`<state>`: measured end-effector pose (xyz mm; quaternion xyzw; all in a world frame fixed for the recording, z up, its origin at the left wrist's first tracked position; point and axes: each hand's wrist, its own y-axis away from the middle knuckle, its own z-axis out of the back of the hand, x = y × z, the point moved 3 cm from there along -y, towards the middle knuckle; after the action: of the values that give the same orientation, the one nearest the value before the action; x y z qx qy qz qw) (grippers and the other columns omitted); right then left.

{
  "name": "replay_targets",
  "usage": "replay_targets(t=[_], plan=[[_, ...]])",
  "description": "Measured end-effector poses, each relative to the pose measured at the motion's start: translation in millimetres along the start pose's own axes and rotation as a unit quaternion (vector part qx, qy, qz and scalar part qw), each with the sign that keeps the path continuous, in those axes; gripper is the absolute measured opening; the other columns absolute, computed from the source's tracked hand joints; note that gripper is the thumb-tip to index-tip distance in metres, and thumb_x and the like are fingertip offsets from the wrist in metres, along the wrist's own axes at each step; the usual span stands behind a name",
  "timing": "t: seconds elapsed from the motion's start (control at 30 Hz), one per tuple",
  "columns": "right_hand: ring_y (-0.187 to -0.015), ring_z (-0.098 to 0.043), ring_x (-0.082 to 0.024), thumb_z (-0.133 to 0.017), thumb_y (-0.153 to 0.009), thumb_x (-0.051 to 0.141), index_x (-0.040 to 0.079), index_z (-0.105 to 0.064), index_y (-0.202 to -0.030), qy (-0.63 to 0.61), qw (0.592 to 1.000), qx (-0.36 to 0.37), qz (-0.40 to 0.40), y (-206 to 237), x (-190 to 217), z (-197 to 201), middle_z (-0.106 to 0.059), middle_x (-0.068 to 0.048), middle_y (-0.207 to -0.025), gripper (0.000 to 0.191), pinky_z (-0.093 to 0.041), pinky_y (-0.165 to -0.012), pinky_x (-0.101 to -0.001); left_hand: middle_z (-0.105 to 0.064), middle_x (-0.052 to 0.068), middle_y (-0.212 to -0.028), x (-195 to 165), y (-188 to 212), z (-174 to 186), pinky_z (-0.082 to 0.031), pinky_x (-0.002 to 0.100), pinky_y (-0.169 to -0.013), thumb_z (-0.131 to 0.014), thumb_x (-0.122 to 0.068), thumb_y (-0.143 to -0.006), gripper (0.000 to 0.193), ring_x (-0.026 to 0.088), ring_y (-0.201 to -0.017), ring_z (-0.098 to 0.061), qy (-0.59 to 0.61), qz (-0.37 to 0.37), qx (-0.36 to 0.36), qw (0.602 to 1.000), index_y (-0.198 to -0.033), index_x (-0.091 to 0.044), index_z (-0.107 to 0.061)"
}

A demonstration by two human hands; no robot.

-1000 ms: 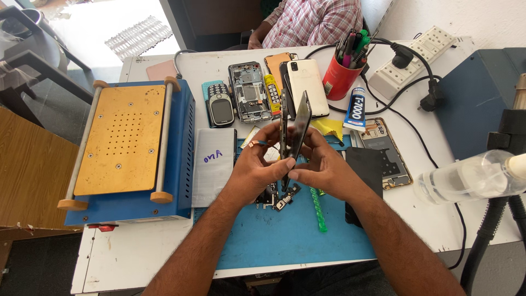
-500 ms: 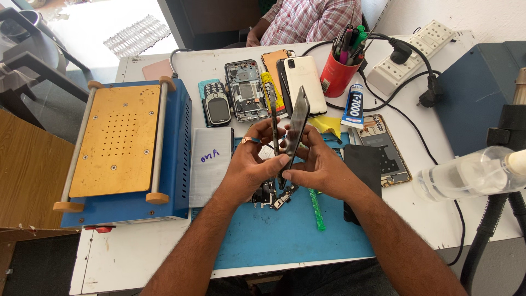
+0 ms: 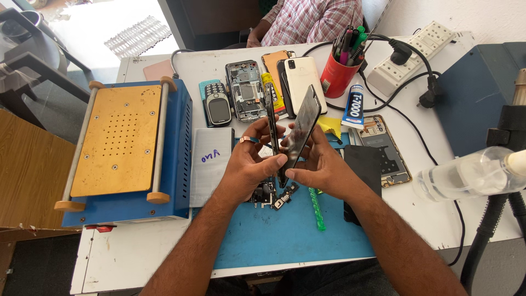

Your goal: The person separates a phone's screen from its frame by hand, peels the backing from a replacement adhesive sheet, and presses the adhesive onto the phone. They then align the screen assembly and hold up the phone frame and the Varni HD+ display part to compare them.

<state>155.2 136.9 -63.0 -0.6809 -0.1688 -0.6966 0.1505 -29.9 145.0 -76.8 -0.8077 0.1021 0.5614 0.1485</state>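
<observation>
Fingers (image 3: 276, 160) of both my hands pinch a split phone upright.
Left hand (image 3: 249, 167) steadies the frame (image 3: 271, 118); right hand (image 3: 320, 167) tilts the screen panel (image 3: 301, 129) toward 1 o'clock, above the blue mat (image 3: 274, 235), so the opened seam faces me.

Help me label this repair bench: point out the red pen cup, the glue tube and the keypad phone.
red pen cup (image 3: 335, 78), head view, on its red side wall.
glue tube (image 3: 354, 107), head view, on the tube's white middle.
keypad phone (image 3: 218, 104), head view, on its small screen.

small parts (image 3: 271, 194) beneath the hands are partly hidden.
</observation>
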Motion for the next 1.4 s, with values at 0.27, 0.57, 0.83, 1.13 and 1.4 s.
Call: replay_targets(t=[0.27,0.57,0.83,1.13,1.4], plan=[[-0.14,-0.055,-0.032,-0.081,-0.079,0.018,0.009,-0.019,-0.158,-0.011,1.0,0.003,0.028,0.9,-1.3,-0.2,-0.053,-0.02,-0.142,0.101,-0.043,-0.121,-0.0511,-0.055,0.018,-0.14,-1.9,-0.8,1.8,-0.058,0.044,-0.105,-0.084,-0.028,-0.077,0.094,0.027,-0.129,-0.061,0.015,-0.003,0.002,1.0,-0.153,0.0,-0.036],[-0.139,-0.056,-0.032,-0.082,-0.08,0.021,0.009,-0.017,-0.16,-0.026,0.999,0.006,0.037,1.7,0.1,-0.6,-0.053,-0.022,-0.143,0.103,-0.044,-0.119,-0.0522,-0.054,0.02,-0.139,-2.2,-0.8,2.4,-0.057,0.048,-0.11,-0.085,-0.028,-0.077,0.093,0.029,-0.134,-0.06,0.006,-0.017,0.003,1.0,-0.152,-0.001,-0.038],[-0.137,-0.056,-0.032,-0.081,-0.081,0.02,0.012,-0.01,-0.161,-0.028,0.999,0.003,0.04,1.9,-1.2,0.5,-0.052,-0.021,-0.142,0.107,-0.045,-0.118,-0.051,-0.054,0.018,-0.14,-6.1,1.4,0.6,-0.058,0.048,-0.108,-0.087,-0.023,-0.075,0.093,0.028,-0.13,-0.061,0.06,-0.013,0.002,0.998,-0.151,-0.003,-0.039],[-0.141,-0.053,-0.032,-0.081,-0.082,0.018,0.01,-0.011,-0.161,-0.035,0.997,0.004,0.062,2.7,-3.9,0.4,-0.049,-0.022,-0.145,0.106,-0.041,-0.123,-0.0508,-0.054,0.016,-0.141,-8.6,1.9,2.9,-0.058,0.047,-0.109,-0.088,-0.024,-0.075,0.09,0.026,-0.129,-0.061,0.05,-0.029,0.005,0.998,-0.15,-0.004,-0.042],[-0.14,-0.054,-0.03,-0.082,-0.08,0.015,0.01,-0.012,-0.161,-0.057,0.996,0.001,0.063,2.2,-6.4,1.1,-0.051,-0.019,-0.144,0.107,-0.041,-0.122,-0.0502,-0.055,0.015,-0.138,-6.7,2.2,3.8,-0.058,0.048,-0.107,-0.088,-0.024,-0.073,0.089,0.025,-0.126,-0.062,0.063,-0.023,0.0,0.998,-0.147,-0.004,-0.044]])
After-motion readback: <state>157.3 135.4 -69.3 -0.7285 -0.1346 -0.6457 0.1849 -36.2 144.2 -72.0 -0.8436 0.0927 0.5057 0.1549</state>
